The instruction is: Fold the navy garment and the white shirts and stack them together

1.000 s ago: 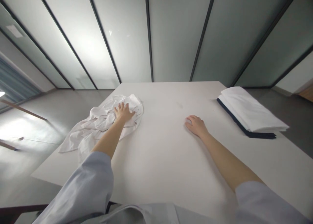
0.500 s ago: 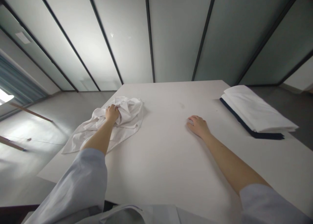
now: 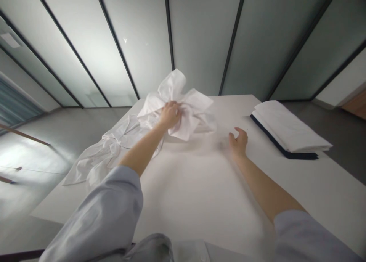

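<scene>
My left hand (image 3: 170, 114) is closed on a crumpled white cloth garment (image 3: 190, 115), gripped near its middle and lifted above the far part of the table. Its loose folds flare out around my fingers; the exact kind of garment cannot be made out. More thin white cloth (image 3: 107, 149) lies rumpled on the table's left side, under my left forearm; whether it is joined to the lifted piece is unclear. My right hand (image 3: 239, 141) hovers just right of the lifted cloth, holding nothing, with thumb and fingers apart.
A folded white stack of cloth (image 3: 288, 126) rests on a dark navy folded piece (image 3: 286, 151) at the table's right. The white table (image 3: 194, 185) narrows toward frosted glass panels (image 3: 200, 37) behind it. Floor (image 3: 42, 140) shows beyond the left edge.
My left hand has raised white cloth from the left pile and carried it rightward toward the middle. My right hand has turned upward, its thumb and fingers spreading. The view has shifted slightly right.
</scene>
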Available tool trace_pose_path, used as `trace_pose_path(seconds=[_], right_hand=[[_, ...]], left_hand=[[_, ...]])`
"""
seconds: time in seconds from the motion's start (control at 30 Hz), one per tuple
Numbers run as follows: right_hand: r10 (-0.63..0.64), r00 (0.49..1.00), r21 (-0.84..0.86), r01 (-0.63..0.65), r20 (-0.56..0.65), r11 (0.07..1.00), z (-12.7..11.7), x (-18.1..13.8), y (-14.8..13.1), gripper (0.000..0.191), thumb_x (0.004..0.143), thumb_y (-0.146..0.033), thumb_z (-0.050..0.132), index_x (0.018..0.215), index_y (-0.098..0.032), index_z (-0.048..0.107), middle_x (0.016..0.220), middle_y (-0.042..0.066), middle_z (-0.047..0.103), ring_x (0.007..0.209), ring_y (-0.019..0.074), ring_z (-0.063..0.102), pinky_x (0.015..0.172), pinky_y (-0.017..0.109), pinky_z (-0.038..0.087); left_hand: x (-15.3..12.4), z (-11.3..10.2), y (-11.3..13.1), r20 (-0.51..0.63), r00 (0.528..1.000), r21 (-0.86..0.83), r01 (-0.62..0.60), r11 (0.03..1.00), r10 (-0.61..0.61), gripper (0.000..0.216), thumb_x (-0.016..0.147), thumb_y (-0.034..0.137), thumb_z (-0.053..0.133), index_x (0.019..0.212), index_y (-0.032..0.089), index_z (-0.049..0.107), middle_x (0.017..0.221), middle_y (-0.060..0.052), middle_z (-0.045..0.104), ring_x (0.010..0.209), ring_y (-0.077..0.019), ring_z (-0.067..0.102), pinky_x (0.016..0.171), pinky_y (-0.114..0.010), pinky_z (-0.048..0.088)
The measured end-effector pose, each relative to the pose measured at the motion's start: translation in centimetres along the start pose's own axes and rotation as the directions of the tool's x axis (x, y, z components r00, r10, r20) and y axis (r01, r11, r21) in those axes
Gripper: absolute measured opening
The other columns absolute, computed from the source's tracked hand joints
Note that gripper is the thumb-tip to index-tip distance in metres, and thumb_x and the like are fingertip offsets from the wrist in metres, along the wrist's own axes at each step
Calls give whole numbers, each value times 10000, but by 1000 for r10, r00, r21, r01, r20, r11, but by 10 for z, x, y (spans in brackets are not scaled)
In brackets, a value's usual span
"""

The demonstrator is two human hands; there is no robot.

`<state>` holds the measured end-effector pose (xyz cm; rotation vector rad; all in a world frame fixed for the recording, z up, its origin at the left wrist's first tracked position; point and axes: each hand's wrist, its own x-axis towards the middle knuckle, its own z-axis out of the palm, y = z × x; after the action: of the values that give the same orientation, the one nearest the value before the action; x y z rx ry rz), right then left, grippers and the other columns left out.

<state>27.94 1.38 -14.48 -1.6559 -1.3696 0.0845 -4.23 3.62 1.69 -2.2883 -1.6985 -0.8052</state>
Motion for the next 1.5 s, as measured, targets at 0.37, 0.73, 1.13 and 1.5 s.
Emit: trace_pose_path(seconds=[0.37, 0.73, 1.13, 1.5], right_hand=[[-59, 998, -21, 60, 15, 998, -4, 7, 13, 407, 795, -290, 440, 1150, -142, 574, 1158, 157, 605, 1095, 287, 543, 976, 443, 405], [-75, 835, -406, 341, 545, 848, -12, -13, -25, 453, 924, -342, 432, 1323, -188, 581, 1453, 123, 481, 1344, 280, 416, 1083, 414, 346], [111, 831, -548, 252, 544, 797, -22, -12, -35, 571, 944, -467, 365, 1432, -183, 448, 1512, 158, 382, 1385, 308, 343, 1086, 458, 305], [-19, 798, -534, 421, 603, 734, -38, -19, -65, 447, 922, -521, 455, 1047, -162, 691, 1108, 164, 633, 1035, 272, 593, 830, 330, 427]], left_hand=[[-104, 116, 54, 240, 971, -156, 27, 987, 12, 371, 880, 372, 560, 1222, 238, 613, 1336, -79, 577, 1281, -244, 478, 1184, -459, 211], [-103, 111, 45, 280, 959, -260, 28, 965, 48, 189, 844, 380, 621, 951, 233, 673, 1290, -60, 612, 1230, -222, 526, 1163, -438, 250], [-97, 89, 59, 134, 957, -75, 270, 960, -258, 203, 885, 352, 514, 946, 222, 656, 1001, -83, 678, 1012, -252, 606, 872, -362, 436], [-104, 91, 66, 298, 936, 18, 189, 982, -186, 597, 801, 693, 528, 1133, 205, 618, 1147, -125, 665, 1114, -308, 583, 998, -435, 364]])
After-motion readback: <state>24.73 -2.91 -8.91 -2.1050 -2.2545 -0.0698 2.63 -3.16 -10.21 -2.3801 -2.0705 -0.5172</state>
